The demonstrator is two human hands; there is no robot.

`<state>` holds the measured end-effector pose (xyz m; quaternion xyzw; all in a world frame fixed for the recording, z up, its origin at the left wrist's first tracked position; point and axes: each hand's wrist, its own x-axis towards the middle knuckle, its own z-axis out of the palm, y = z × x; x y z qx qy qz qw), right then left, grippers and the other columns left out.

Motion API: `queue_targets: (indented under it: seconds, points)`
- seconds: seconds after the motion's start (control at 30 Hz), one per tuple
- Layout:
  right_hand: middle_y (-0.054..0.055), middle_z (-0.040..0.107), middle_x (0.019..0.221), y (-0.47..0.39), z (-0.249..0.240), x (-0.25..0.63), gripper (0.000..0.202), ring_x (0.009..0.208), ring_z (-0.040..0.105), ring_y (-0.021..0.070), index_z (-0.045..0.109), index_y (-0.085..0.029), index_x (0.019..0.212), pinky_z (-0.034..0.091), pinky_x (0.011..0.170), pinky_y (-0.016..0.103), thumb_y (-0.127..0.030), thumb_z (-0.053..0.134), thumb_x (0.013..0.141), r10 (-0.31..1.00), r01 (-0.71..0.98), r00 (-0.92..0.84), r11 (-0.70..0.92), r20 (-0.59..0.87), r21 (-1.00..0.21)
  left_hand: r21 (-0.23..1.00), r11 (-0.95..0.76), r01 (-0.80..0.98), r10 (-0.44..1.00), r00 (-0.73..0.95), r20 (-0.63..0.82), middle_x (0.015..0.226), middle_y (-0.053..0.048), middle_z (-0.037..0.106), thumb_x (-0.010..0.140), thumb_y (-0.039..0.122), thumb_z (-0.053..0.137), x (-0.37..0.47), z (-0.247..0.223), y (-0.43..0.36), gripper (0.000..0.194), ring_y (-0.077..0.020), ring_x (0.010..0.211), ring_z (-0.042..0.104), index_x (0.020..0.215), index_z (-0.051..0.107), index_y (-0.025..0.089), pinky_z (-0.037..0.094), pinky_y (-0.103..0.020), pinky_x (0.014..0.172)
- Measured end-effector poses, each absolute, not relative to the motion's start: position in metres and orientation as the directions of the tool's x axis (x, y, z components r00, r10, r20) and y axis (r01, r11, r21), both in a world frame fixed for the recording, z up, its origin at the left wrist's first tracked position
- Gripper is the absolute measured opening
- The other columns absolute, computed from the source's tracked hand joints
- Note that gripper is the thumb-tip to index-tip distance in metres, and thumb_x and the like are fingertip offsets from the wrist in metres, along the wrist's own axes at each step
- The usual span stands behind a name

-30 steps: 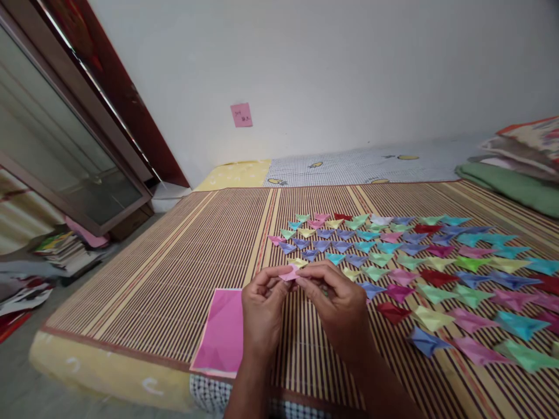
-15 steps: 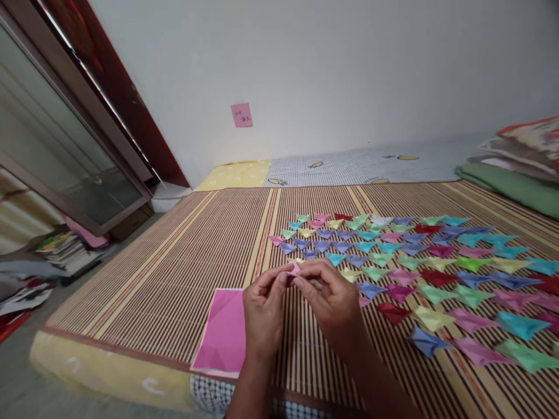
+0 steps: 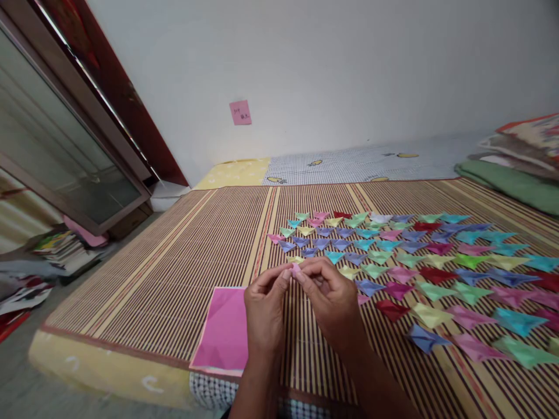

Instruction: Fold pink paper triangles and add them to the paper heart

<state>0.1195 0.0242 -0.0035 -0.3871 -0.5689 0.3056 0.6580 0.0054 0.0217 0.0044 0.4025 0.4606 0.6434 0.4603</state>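
Observation:
A small folded piece of pink paper (image 3: 296,268) is pinched between my two hands, mostly hidden by the fingers. My left hand (image 3: 267,302) grips its left side with thumb and fingertips. On the other side, my right hand (image 3: 327,294) holds it the same way, and the thumbs nearly meet. Just left of my left wrist lies a stack of square paper sheets (image 3: 222,329), magenta on top. Rows of folded paper shapes (image 3: 432,315) in many colours spread out beyond and to the right of my hands.
A striped bamboo mat (image 3: 174,279) covers the bed. Folded bedding (image 3: 510,180) is piled at the far right. A pink note (image 3: 240,112) sticks to the white wall. Left of the bed are a glass-panelled door (image 3: 65,134) and a pile of books (image 3: 65,250).
My fingers have shifted slightly on the pink paper, and its visible part now looks narrower and sits between the thumb tips. The folded shapes and the sheet stack stay in place.

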Motion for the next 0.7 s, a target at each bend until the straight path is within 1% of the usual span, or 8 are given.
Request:
queue_targets:
  seconds: [0.13,0.23,0.33,0.4,0.47,0.57,0.63,0.7]
  points:
    - [0.003,0.065,0.094,0.026,-0.002,0.125,0.011,0.093,0.065,0.0192,0.067,-0.022,0.086,0.052,0.082,0.034,-0.018,0.064,0.095,0.827,0.106,0.129,0.537,0.547,-0.837,0.948,-0.115,-0.296,0.984,-0.168,0.066,0.086,-0.004,0.08,0.078,0.026,0.083,-0.001,0.002,0.026,0.014,-0.0148,0.08,0.07,0.09,0.083,0.018,0.055,-0.024,0.078]
    - [0.003,0.065,0.096,0.026,0.0,0.128,0.011,0.096,0.066,0.0196,0.069,-0.023,0.088,0.053,0.083,0.034,-0.017,0.063,0.095,0.806,0.16,0.137,0.556,0.577,-0.815,0.942,-0.076,-0.328,0.992,-0.116,0.039,0.078,-0.004,0.078,0.076,0.024,0.085,-0.004,0.0,0.027,0.013,-0.0138,0.073,0.069,0.086,0.083,0.017,0.055,-0.024,0.076]
    - [0.003,0.067,0.094,0.023,0.003,0.128,0.009,0.094,0.066,0.0197,0.071,-0.023,0.089,0.054,0.081,0.034,-0.018,0.064,0.094,0.801,0.213,0.148,0.547,0.58,-0.81,0.95,-0.097,-0.296,0.983,-0.178,0.045,0.081,-0.006,0.08,0.076,0.026,0.085,-0.003,-0.001,0.026,0.015,-0.0176,0.078,0.072,0.087,0.083,0.016,0.057,-0.028,0.079]
    - [0.003,0.069,0.09,0.021,0.005,0.127,0.008,0.086,0.067,0.0188,0.073,-0.023,0.09,0.054,0.075,0.032,-0.021,0.066,0.093,0.834,0.22,0.158,0.493,0.529,-0.842,0.967,-0.14,-0.212,0.969,-0.232,0.09,0.085,-0.007,0.081,0.078,0.027,0.083,-0.002,0.0,0.023,0.015,-0.0199,0.083,0.074,0.089,0.083,0.017,0.057,-0.03,0.081]
    - [0.001,0.07,0.082,0.019,0.005,0.126,0.007,0.075,0.067,0.017,0.073,-0.022,0.089,0.054,0.067,0.029,-0.025,0.068,0.092,0.886,0.158,0.171,0.407,0.43,-0.9,0.975,-0.188,-0.117,0.952,-0.266,0.151,0.089,-0.007,0.081,0.08,0.027,0.081,0.0,0.002,0.02,0.013,-0.0209,0.087,0.074,0.09,0.083,0.018,0.057,-0.032,0.083]
    - [0.0,0.07,0.07,0.021,0.001,0.125,0.011,0.061,0.067,0.0152,0.073,-0.021,0.088,0.055,0.057,0.027,-0.031,0.07,0.09,0.945,-0.029,0.17,0.288,0.279,-0.957,0.967,-0.256,-0.018,0.925,-0.294,0.239,0.09,-0.006,0.08,0.082,0.026,0.079,0.003,0.005,0.018,0.009,-0.0207,0.088,0.073,0.087,0.082,0.019,0.057,-0.032,0.085]
    - [0.0,0.071,0.068,0.023,-0.002,0.125,0.013,0.062,0.07,0.0157,0.072,-0.02,0.087,0.057,0.058,0.026,-0.033,0.073,0.088,0.96,-0.147,0.154,0.256,0.234,-0.955,0.955,-0.296,0.02,0.91,-0.298,0.289,0.09,-0.006,0.079,0.083,0.024,0.078,0.005,0.007,0.017,0.007,-0.0205,0.089,0.073,0.086,0.082,0.019,0.057,-0.032,0.086]
    - [0.001,0.074,0.073,0.025,-0.004,0.124,0.013,0.068,0.073,0.0164,0.071,-0.02,0.086,0.061,0.065,0.028,-0.032,0.076,0.085,0.963,-0.234,0.15,0.255,0.224,-0.938,0.943,-0.329,0.043,0.899,-0.291,0.327,0.09,-0.006,0.079,0.084,0.023,0.077,0.007,0.007,0.016,0.007,-0.0206,0.089,0.073,0.085,0.082,0.02,0.058,-0.033,0.085]
